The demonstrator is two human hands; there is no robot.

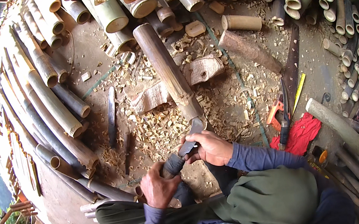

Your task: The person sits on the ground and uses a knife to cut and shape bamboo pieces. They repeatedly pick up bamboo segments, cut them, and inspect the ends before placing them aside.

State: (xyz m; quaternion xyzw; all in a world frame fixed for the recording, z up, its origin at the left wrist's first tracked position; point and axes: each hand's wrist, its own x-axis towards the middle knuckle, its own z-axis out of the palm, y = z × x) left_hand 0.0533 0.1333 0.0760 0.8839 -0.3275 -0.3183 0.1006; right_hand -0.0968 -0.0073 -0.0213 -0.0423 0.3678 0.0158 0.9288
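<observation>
My left hand is closed around the dark, wrapped handle of a knife. The fingers of my right hand pinch the knife's blade farther forward. The blade tip is at the near end of a thick bamboo tube, which points away from me. A notched wooden block lies crosswise under the tube. Pale shavings cover the ground around it. My bent legs are just behind my hands.
Bamboo poles line the left, with cut tubes at the back and thinner ones stacked right. Another blade lies left. To the right are a short log, an orange-handled tool and a red cloth.
</observation>
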